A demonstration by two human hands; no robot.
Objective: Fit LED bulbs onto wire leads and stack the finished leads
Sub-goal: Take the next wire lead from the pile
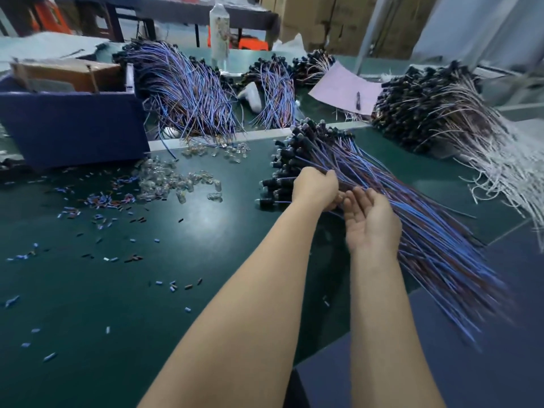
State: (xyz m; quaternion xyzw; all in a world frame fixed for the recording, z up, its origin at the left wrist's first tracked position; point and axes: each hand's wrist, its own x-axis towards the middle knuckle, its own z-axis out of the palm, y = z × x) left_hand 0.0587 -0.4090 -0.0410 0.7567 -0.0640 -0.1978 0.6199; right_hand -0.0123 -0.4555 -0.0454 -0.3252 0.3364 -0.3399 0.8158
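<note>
A big stack of finished leads (391, 201) with blue and brown wires and black sockets lies on the green table (147, 290), right of centre. My left hand (315, 187) curls its fingers over the wires just behind the sockets. My right hand (371, 222) lies palm up beside it, fingers loose, touching the wires from the near side. A heap of clear LED bulbs (173, 181) sits to the left of the stack. Bare blue leads (188, 92) are piled at the back.
A dark blue box (73, 125) stands at the left with a cardboard box in it. Cut wire scraps (100, 201) litter the table's left half. A white-wired pile (459, 119), a pink sheet (344, 86) and a clear bottle (219, 28) lie at the back.
</note>
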